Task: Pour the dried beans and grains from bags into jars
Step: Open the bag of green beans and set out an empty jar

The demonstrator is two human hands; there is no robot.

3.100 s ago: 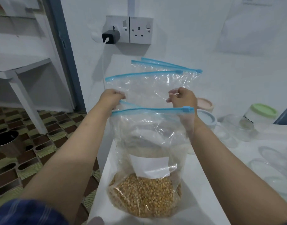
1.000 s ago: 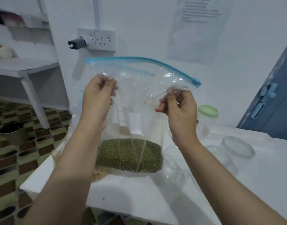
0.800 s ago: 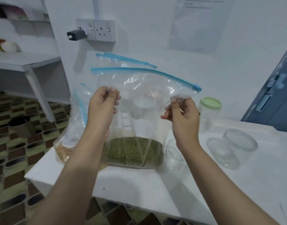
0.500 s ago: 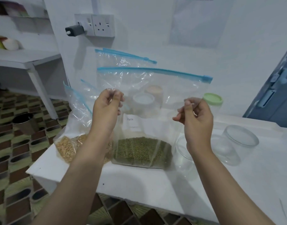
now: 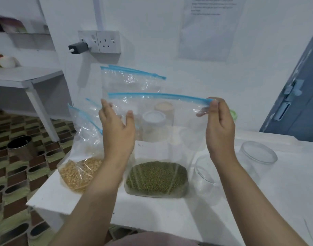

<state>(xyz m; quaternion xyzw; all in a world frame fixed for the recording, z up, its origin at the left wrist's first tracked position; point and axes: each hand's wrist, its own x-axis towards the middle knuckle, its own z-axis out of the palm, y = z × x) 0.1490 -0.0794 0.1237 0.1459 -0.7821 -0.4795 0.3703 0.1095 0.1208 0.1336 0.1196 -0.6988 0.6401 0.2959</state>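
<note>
While the white counter (image 5: 152, 213) carries everything, the clear bag of green beans (image 5: 156, 176) stands upright near its front edge, its blue zip strip along the top. Just to its left slumps a bag of yellow grains (image 5: 77, 173). An empty clear jar (image 5: 256, 157) stands to the right. The right hand (image 5: 219, 126) pinches the zip's right end; the left hand (image 5: 116, 126) is spread open, fingers straight, against the bag's upper left.
</note>
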